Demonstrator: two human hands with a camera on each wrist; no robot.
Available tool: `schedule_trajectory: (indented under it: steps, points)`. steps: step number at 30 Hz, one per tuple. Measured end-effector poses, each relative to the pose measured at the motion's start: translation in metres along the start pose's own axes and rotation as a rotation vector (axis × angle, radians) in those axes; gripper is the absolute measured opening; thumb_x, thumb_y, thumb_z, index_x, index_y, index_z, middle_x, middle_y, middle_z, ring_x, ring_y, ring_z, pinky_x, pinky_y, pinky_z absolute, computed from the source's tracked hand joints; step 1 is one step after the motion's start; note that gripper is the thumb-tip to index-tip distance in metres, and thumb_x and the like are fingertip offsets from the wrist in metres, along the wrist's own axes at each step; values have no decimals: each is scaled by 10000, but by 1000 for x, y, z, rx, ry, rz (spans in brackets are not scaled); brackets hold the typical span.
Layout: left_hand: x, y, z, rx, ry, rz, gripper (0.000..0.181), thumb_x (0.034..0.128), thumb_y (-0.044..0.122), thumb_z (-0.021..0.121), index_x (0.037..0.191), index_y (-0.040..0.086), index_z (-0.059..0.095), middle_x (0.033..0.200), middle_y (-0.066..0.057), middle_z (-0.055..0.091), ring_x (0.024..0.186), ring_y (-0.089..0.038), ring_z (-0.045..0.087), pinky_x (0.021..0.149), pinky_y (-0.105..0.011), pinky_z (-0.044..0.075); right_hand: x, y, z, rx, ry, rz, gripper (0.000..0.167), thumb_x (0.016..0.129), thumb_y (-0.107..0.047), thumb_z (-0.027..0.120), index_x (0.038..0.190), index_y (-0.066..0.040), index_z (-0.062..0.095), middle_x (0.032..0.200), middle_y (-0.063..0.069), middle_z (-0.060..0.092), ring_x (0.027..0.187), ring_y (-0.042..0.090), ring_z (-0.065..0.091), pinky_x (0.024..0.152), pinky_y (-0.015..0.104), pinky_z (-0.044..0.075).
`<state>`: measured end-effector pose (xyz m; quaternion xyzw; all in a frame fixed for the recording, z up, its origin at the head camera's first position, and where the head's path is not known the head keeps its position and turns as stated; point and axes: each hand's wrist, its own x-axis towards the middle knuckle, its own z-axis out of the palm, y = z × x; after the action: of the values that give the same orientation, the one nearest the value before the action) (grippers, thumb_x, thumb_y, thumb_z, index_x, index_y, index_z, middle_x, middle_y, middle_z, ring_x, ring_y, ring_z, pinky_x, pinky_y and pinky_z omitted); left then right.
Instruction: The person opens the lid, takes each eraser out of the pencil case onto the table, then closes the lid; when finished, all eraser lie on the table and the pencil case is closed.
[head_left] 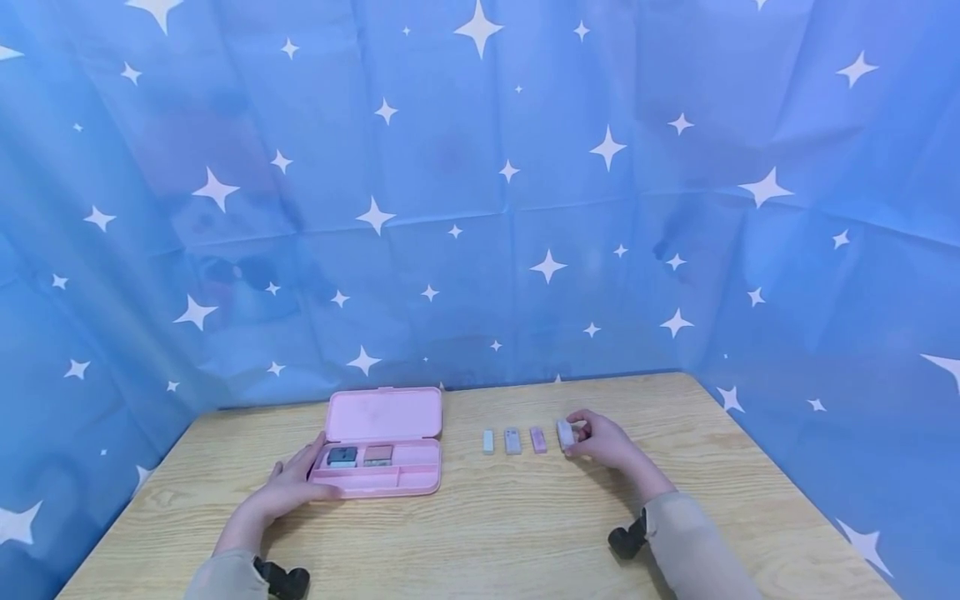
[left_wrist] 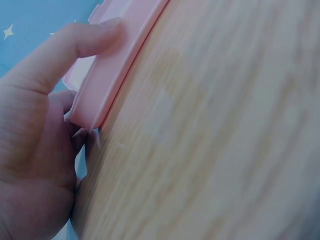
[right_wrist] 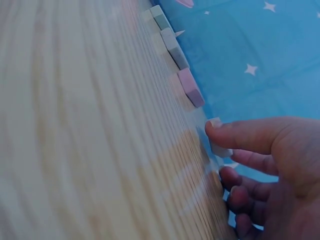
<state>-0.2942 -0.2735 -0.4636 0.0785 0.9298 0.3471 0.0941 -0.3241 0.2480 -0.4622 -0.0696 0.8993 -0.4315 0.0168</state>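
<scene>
A pink pencil case point(head_left: 420, 485) lies with its lid up on the left part of the table. My left hand point(head_left: 288, 487) holds its left end, the thumb on the front wall and the fingers around the side, as the left wrist view also shows. On the right, my right hand point(head_left: 603, 442) pinches a whitish block-shaped eraser point(head_left: 565, 434) between thumb and fingers. It is at or just above the tabletop; I cannot tell which. Left of it, in a row, are a pinkish-purple eraser point(right_wrist: 190, 87), a grey eraser point(right_wrist: 174, 48) and a pale green eraser point(right_wrist: 161, 18).
Inside the case lie a dark block point(head_left: 342, 455) and a brownish-pink block point(head_left: 378, 454), each over a paler piece; a low divider point(head_left: 398, 477) runs in front. The wooden table point(head_left: 480, 542) ends at a blue curtain point(head_left: 450, 292) with white stars.
</scene>
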Motion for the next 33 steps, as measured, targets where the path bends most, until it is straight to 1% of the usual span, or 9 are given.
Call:
schedule_trajectory:
  steps: [1, 9, 16, 22, 25, 28, 33]
  points:
    - [0, 0, 0, 2, 0, 1, 1177, 734, 453, 785, 1549, 27, 50, 1562, -297, 101, 1416, -500, 39, 1079, -664, -110, 1, 0, 0, 0, 4, 9, 549, 754, -67, 796, 1240, 26, 556, 782, 70, 529, 683, 192, 480, 578, 306, 429]
    - [0, -2, 0, 3, 5, -2, 1177, 730, 451, 788, 1550, 33, 54, 1563, -294, 112, 1419, -494, 37, 1083, -660, -104, 3, 0, 2, -25, 0, 9, 549, 765, -75, 798, 1251, 15, 558, 761, 67, 499, 652, 191, 445, 560, 316, 396]
    - [-1, 0, 1, -6, 2, -14, 1184, 725, 449, 793, 1550, 35, 52, 1560, -300, 108, 1418, -496, 33, 1084, -655, -113, 2, -1, 3, -43, 3, 7, 541, 771, -80, 797, 1251, 10, 564, 762, 65, 488, 653, 194, 430, 562, 316, 372]
    - [0, 0, 1, -8, 7, -7, 1186, 722, 445, 798, 1550, 33, 55, 1558, -303, 112, 1417, -498, 37, 1083, -654, -113, 2, -2, 3, -70, 6, -1, 549, 767, -80, 797, 1257, 15, 568, 768, 63, 491, 660, 195, 435, 565, 316, 376]
    - [0, 0, 0, -12, 7, 0, 1184, 723, 436, 799, 1549, 30, 55, 1557, -305, 113, 1417, -498, 39, 1084, -653, -113, 2, -2, 3, -75, 7, -2, 560, 763, -77, 797, 1264, 20, 566, 766, 63, 489, 658, 195, 434, 563, 316, 377]
    - [0, 0, 0, -14, 5, -5, 1184, 723, 438, 798, 1550, 32, 54, 1558, -305, 111, 1417, -498, 39, 1084, -653, -114, 2, -1, 3, -71, 5, 3, 579, 758, -80, 802, 1276, 19, 562, 766, 64, 489, 660, 196, 435, 565, 317, 378]
    - [-1, 1, 1, -15, 3, -15, 1180, 724, 443, 796, 1552, 41, 58, 1559, -301, 112, 1418, -495, 38, 1084, -651, -119, 2, -1, -1, -70, -6, 4, 642, 732, -113, 823, 1297, 18, 548, 803, 64, 528, 708, 197, 482, 600, 319, 430]
